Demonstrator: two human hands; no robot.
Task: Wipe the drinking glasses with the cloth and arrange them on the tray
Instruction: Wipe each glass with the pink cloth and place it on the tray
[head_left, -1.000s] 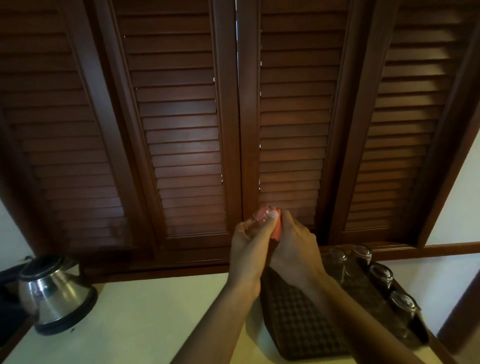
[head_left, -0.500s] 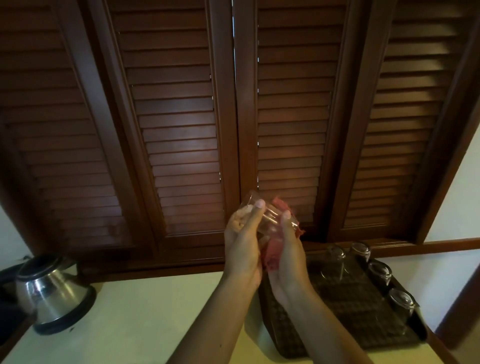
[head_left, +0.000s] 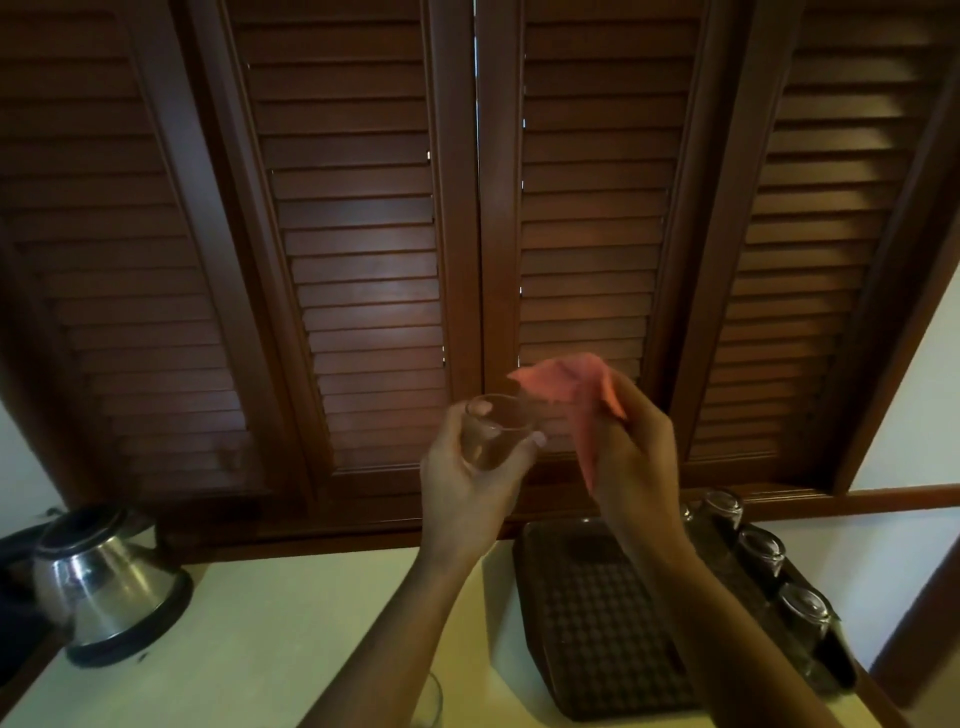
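Holding a clear drinking glass upright in mid-air, the left hand has its fingers curled round the glass wall, thumb near the rim. The glass is transparent, short and empty. Just right of the glass, the right hand pinches a pink cloth, bunched, with one loose corner pointing toward the glass rim; cloth and glass appear apart. Below and to the right of the glass lies a dark tray with a gridded surface, resting on a pale desk. Three glasses stand inverted in a row along the tray's right edge. Another glass rim shows at the bottom edge of view, below the held glass, partly hidden by the left forearm. Far left of the glass, a steel kettle sits on a black base. Behind the glass, dark wooden louvred shutters fill the wall, with white wall at either side.
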